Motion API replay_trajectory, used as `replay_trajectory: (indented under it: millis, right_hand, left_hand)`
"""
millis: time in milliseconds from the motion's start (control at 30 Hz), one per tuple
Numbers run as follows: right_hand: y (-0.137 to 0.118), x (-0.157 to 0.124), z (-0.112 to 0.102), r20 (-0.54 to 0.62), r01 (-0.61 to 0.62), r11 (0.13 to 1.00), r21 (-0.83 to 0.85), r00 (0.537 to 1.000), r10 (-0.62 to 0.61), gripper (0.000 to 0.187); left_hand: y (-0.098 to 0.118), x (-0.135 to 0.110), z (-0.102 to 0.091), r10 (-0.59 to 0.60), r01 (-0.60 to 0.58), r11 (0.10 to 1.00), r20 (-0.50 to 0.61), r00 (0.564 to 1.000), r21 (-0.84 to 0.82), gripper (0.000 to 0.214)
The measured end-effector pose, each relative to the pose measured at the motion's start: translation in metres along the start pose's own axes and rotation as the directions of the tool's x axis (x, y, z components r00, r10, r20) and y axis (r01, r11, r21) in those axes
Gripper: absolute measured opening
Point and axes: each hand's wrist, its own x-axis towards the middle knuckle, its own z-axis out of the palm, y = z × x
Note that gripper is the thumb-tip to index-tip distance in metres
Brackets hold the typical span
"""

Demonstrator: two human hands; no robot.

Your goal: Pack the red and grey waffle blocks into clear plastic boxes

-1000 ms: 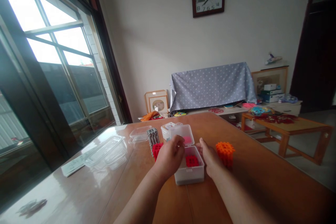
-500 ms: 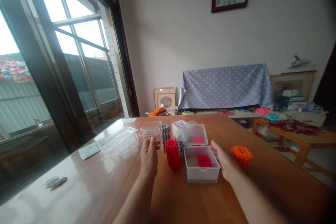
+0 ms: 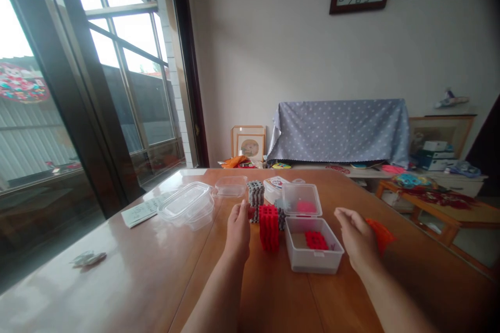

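Observation:
My left hand (image 3: 237, 231) is just left of a stack of red lattice blocks (image 3: 269, 229), thumb up and fingers loosely bent towards it. I see nothing in its grasp, though its fingertips are partly hidden. My right hand (image 3: 357, 237) is in the air right of a clear plastic box (image 3: 312, 260), fingers extended and holding nothing visible. Inside the box lies a red lattice piece (image 3: 315, 240); its lid (image 3: 300, 192) is hinged back. Behind my right hand, an orange lattice stack (image 3: 380, 234) is partly covered. Grey lattice blocks (image 3: 255, 193) stand behind the red stack.
Clear plastic containers (image 3: 185, 203) sit at the left, beside a paper sheet (image 3: 140, 213). A small wrapped bundle (image 3: 89, 259) lies nearer on the wooden table (image 3: 148, 276). A white tub (image 3: 272, 190) stands behind the blocks. A low bench (image 3: 445, 203) is off to the right.
The view has turned slightly left, so the table's things appear farther right. My right hand has drawn away from the box's side and now covers more of the orange stack.

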Motion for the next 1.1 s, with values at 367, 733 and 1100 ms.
replay_trajectory:
  millis: [367,733,1100]
  right_hand:
    - [-0.049,-0.048,0.025,0.355,0.478,0.859,-0.186,0.847,-0.395,0.034]
    - [-0.054,-0.041,0.013,0.313,0.304,0.943,-0.134,0.916,-0.25,0.038]
    - [-0.072,-0.038,0.001,0.223,0.248,0.966,-0.07,0.948,-0.228,0.037]
  left_hand:
    - [-0.013,0.007,0.001,-0.018,0.018,1.0,0.013,1.0,-0.02,0.054]
    - [-0.017,0.007,0.006,0.002,-0.003,1.0,0.037,0.999,0.007,0.059]
    - [-0.014,0.006,0.007,-0.018,0.018,1.0,0.026,1.0,0.002,0.061]
